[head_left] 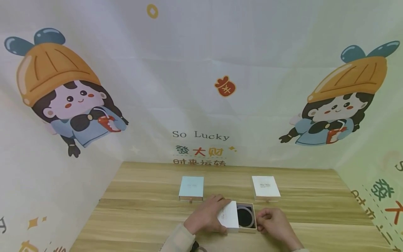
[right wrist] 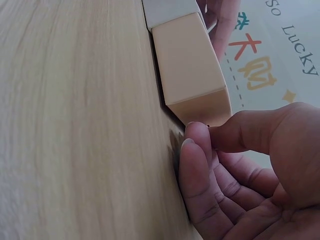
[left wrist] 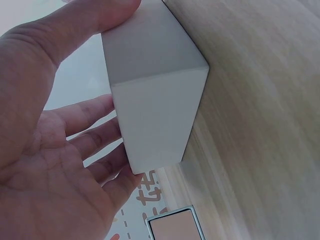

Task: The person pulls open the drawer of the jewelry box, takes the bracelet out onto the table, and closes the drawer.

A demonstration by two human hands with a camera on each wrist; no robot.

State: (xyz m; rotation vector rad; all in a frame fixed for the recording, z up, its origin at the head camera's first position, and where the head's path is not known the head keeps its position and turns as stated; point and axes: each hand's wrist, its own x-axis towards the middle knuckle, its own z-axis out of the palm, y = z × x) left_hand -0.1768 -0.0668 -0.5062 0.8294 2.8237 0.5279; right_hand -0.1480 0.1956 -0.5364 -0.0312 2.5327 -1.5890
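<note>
Grips the white sleeve (head_left: 231,221) at the lower centre of the frame with the left hand (head_left: 207,214), thumb and fingers clamped on opposite sides, and pinches at the outer end of the partly drawn tray (head_left: 248,230), just right of the sleeve, with the right hand (head_left: 277,223), fingertips together and hiding any tab between them. Could, with too hard a tug, jerk the tray clear and spill the pale ring (head_left: 253,217) inside onto the table (head_left: 141,210); could also, through over-squeezing the sleeve, bind the tray and lose the fingertip hold.
</note>
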